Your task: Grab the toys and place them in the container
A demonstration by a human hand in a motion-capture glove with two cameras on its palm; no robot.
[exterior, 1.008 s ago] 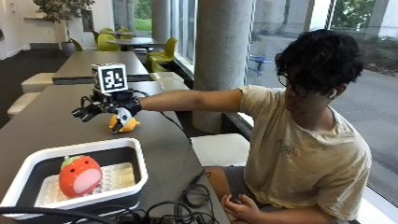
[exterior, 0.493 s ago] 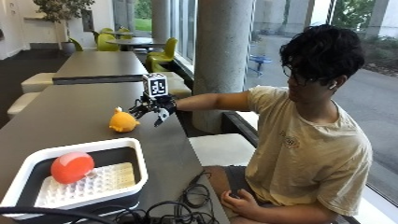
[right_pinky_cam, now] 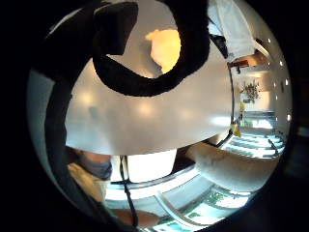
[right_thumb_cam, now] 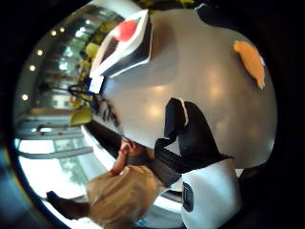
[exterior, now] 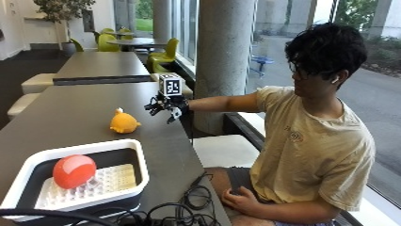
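Note:
An orange duck-like toy (exterior: 124, 122) sits on the dark table, apart from everything else. My gloved right hand (exterior: 164, 106) hovers just to its right near the table's edge, fingers spread and holding nothing. A round red toy (exterior: 74, 171) lies inside the white-rimmed container (exterior: 139, 162) at the near end of the table. The thumb side palm view shows the orange toy (right_thumb_cam: 250, 62) on the tabletop and the container (right_thumb_cam: 143, 45) with the red toy (right_thumb_cam: 125, 29) further off. In the little finger side palm view the orange toy (right_pinky_cam: 164, 46) shows behind the glove's strap.
Black cables (exterior: 188, 202) lie coiled on the table beside the container. A concrete pillar (exterior: 222, 52) stands behind the hand. The person's bare left hand (exterior: 241, 197) rests in their lap. Bare tabletop (exterior: 69, 101) stretches left of and behind the orange toy.
My hand was over the orange toy a second ago; it has drawn away to the right, empty. The orange toy stays in place. The red toy has settled lower in the container.

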